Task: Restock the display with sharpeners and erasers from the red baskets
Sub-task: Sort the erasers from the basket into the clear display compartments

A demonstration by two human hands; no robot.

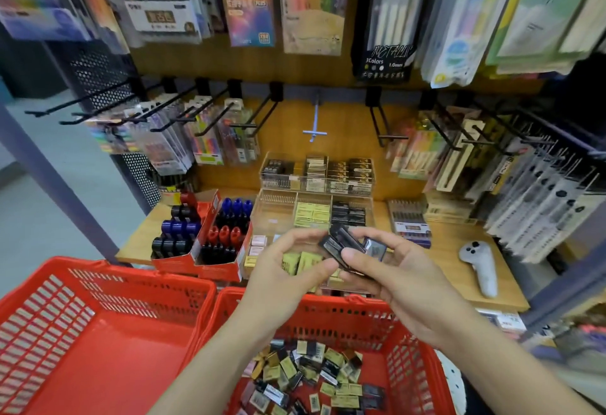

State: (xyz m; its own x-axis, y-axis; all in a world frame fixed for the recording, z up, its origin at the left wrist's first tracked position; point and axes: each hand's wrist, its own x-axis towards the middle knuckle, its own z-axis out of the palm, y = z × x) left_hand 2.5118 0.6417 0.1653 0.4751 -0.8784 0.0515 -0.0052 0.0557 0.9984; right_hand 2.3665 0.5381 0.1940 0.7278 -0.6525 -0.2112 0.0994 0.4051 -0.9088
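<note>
While both hands meet above the far rim of the right red basket [331, 311], a small cluster of black packaged pieces [344, 245] sits between them, held just in front of the clear display tray [278, 214]. Whether these pieces are sharpeners or erasers cannot be told, as the labels are too small and blurred. The right hand [398, 278] curls around the cluster from below and the side, its thumb pressed on the nearest piece. The left hand [288, 267] has its fingers bent inward, fingertips touching the top piece at the cluster's left edge, so it shares the hold.

Directly behind the hands, the tray's compartments hold yellow boxed pieces [311, 214] in the middle and black ones [349, 212] to the right; the left compartment looks almost bare. A second, raised clear tier [316, 171] behind it is filled with rows of dark and pale packs. Below the hands, the right basket carries a loose heap of small yellow, black and pink packets [314, 378] across its floor. The left red basket [98, 332] stands touching it, side by side.

On the wooden shelf [459, 244], left of the tray, a red carton [203, 237] holds upright black, blue and red items. To the right lie a box of pens [410, 224] and, further out, a grey handheld controller [480, 263]. Hanging packs of pens fill the hooks [164, 112] above.
</note>
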